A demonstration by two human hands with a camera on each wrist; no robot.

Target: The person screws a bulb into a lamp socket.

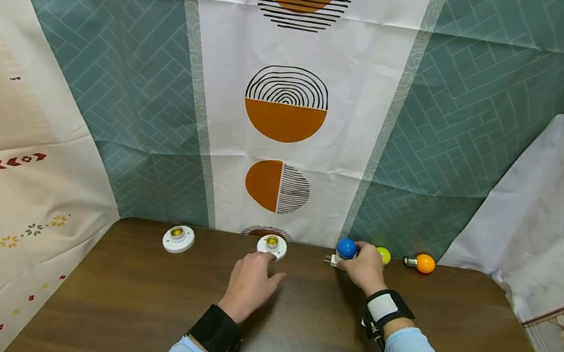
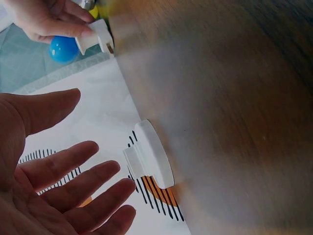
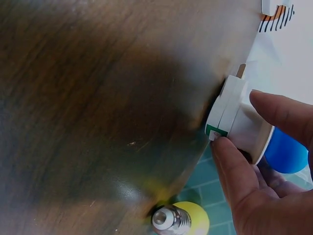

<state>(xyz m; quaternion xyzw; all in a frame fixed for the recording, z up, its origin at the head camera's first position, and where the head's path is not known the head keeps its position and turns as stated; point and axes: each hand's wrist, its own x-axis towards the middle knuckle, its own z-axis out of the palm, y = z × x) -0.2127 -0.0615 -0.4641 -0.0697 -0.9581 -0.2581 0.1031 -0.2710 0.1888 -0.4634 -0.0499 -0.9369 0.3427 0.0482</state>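
In the head view my left hand (image 1: 249, 284) is just in front of the middle round white lamp holder (image 1: 278, 250). Its fingers are spread and relaxed in the left wrist view, with a gap between them and that holder (image 2: 155, 154). Farther right, my right hand (image 1: 368, 269) pinches a white plug-in lamp socket (image 3: 250, 129) between thumb and fingers. Metal prongs (image 1: 327, 259) stick out of its left side. A blue bulb (image 1: 346, 248) sits in the socket's top. Beside the right hand, partly hidden by it, is a yellow-green bulb (image 1: 383, 255), its screw base (image 3: 168, 219) showing in the right wrist view.
An orange bulb (image 1: 425, 263) lies on its side farther right. Another round white lamp holder (image 1: 178, 239) stands at the left. All rest along the far edge of the brown wooden table (image 1: 133, 311), against a patterned cloth (image 1: 300, 46) hanging behind.
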